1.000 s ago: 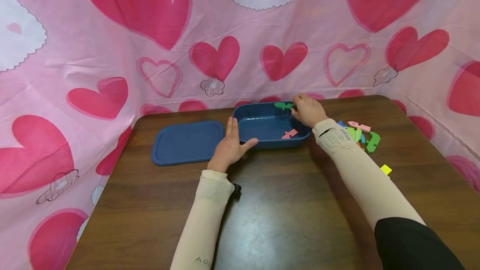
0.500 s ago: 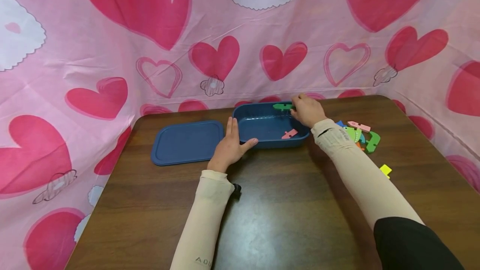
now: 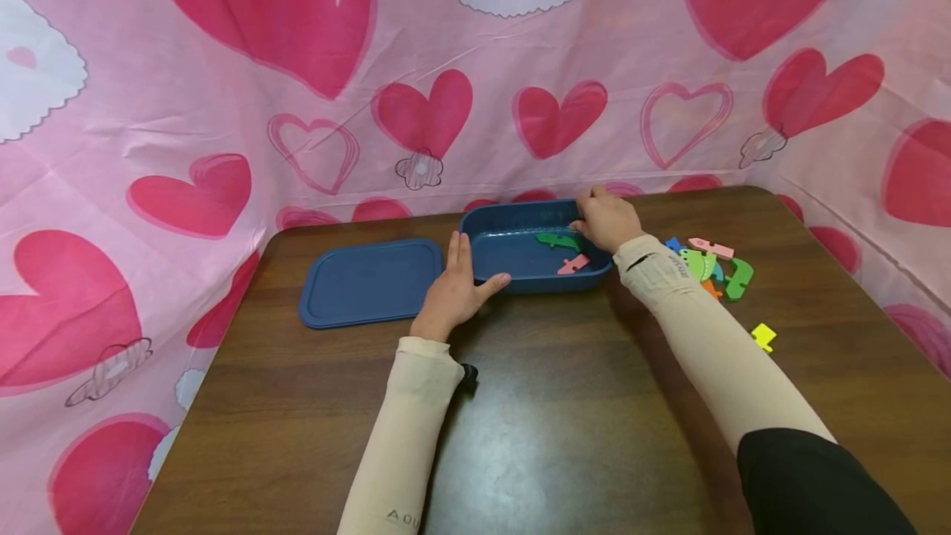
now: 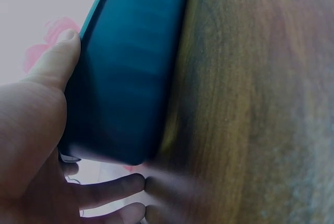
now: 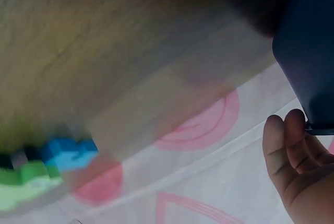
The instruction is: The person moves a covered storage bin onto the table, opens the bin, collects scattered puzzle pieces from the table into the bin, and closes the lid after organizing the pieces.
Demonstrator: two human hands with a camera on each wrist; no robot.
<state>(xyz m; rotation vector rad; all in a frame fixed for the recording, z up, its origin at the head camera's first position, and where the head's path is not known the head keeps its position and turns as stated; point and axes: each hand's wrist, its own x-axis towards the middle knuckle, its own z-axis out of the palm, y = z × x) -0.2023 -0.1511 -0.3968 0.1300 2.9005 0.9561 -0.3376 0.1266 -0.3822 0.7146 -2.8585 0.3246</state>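
Note:
A dark blue plastic container (image 3: 513, 283) sits near the table's far edge. In it lie a green notched toy piece (image 3: 553, 239) and a pink notched toy piece (image 3: 574, 264), both on the floor toward the right end. My left hand (image 3: 455, 294) rests against the near left corner, fingers straight along the end and thumb against the front wall. Over the back right rim my right hand (image 3: 611, 220) holds the wall, its thumb inside and fingertips outside; the right wrist view shows those fingers (image 5: 275, 145) beside the container's edge.
The flat blue lid (image 3: 371, 283) lies left of the container. Several colored toy pieces, including a light green one (image 3: 698, 264), a pink one (image 3: 711, 248) and a green one (image 3: 739, 279), lie at the right. A yellow piece (image 3: 764, 337) lies nearer.
The green piece, earlier high against the container's back wall at my right hand, has dropped to the container's floor. Both hands have stayed nearly where they were.

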